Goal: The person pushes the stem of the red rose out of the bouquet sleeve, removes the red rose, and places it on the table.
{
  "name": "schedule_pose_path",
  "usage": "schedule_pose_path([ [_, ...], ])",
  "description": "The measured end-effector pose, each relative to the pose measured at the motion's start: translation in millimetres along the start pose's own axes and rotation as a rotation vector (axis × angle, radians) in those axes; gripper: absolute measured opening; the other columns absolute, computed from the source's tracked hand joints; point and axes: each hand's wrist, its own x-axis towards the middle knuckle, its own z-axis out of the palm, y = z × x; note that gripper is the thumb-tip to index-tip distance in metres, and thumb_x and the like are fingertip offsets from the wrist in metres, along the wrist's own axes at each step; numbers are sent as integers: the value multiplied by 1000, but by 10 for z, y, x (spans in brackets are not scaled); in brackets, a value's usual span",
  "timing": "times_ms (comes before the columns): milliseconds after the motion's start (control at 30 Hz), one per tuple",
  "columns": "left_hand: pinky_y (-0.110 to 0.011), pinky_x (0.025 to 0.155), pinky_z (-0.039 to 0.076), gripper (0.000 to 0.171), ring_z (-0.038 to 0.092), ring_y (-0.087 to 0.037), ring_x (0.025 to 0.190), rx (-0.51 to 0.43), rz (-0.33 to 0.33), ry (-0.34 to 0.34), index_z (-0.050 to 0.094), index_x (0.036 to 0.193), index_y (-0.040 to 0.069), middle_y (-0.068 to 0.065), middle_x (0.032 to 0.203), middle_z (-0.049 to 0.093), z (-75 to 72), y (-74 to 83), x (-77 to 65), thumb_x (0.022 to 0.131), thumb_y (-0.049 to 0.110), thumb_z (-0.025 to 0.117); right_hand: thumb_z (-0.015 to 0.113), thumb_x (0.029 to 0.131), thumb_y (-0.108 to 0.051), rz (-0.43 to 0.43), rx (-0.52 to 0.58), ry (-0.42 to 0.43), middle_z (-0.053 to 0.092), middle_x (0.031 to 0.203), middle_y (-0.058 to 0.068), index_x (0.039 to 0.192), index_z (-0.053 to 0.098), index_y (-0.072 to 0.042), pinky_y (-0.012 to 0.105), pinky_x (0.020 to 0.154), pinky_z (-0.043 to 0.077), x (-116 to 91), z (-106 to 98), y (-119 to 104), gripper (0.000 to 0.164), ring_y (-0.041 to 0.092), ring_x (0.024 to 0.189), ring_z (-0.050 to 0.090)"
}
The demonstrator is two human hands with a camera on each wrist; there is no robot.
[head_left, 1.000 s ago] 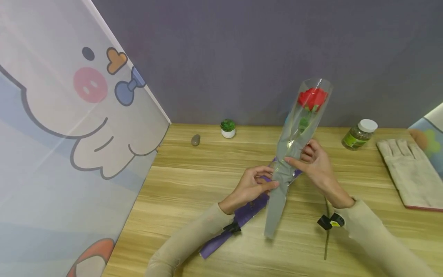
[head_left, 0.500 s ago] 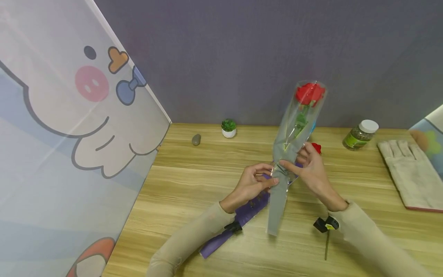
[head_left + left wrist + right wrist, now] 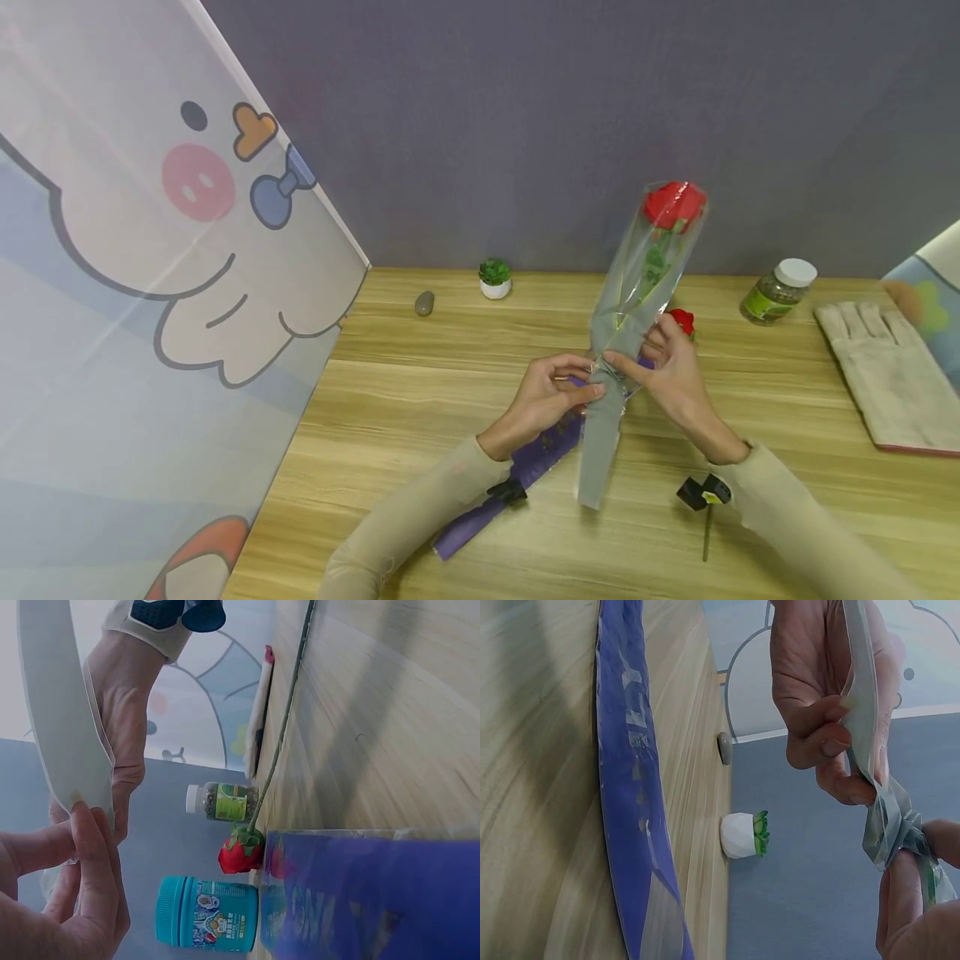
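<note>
A red rose point(image 3: 675, 206) stands in a clear and grey plastic flower sleeve point(image 3: 606, 333), tilted with its bloom up and away from me. My left hand point(image 3: 543, 400) pinches the sleeve's narrow grey part from the left. Just above, my right hand point(image 3: 678, 387) pinches the crumpled waist of the sleeve between thumb and fingers. The right wrist view shows the plastic gathered and creased point(image 3: 892, 821) between both hands. Beneath them on the table lies a flat purple sleeve point(image 3: 547, 450), partly hidden by my left arm.
A second red rose point(image 3: 241, 853) lies on the table, its long stem under my right arm. A teal jar point(image 3: 217, 913) stands behind it. Farther back are a white-lidded jar point(image 3: 776, 292), pale work gloves point(image 3: 892, 379), a small potted plant point(image 3: 495, 279) and a stone point(image 3: 424, 303).
The wrapped rose has shifted slightly left. My right hand has moved left and a little lower on the sleeve, whose waist is now more gathered. The second rose's bloom has come into view.
</note>
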Motion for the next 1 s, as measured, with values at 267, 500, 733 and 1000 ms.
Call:
schedule_pose_path([
  [267,-31,67,64,37,68,-4,67,-15,6,-6,65,129,-6,-22,113,72,29,-7,22,94,2,75,76,89,7,-21,14,14,68,122,-22,147,43,2,12,89,57,-38,-11,2,67,-4,108,70],
  [500,-18,62,58,31,67,-2,67,-49,22,2,66,123,-8,-28,114,71,47,7,43,93,-2,74,74,90,9,-20,24,-8,69,119,-23,144,43,1,15,85,59,-76,-7,6,63,-4,104,71],
  [733,-19,61,58,29,68,-4,67,-63,23,23,67,119,-9,-23,110,73,65,36,56,92,-2,75,74,91,9,-36,12,-1,69,119,-21,142,45,-4,14,86,58,-90,1,1,60,-3,103,71],
  [1000,-20,60,58,28,68,-6,66,-68,16,16,68,118,-9,-26,109,74,80,18,48,92,-2,75,73,91,9,-31,-1,4,67,120,-23,144,42,3,14,86,58,-120,3,4,62,-4,103,71],
])
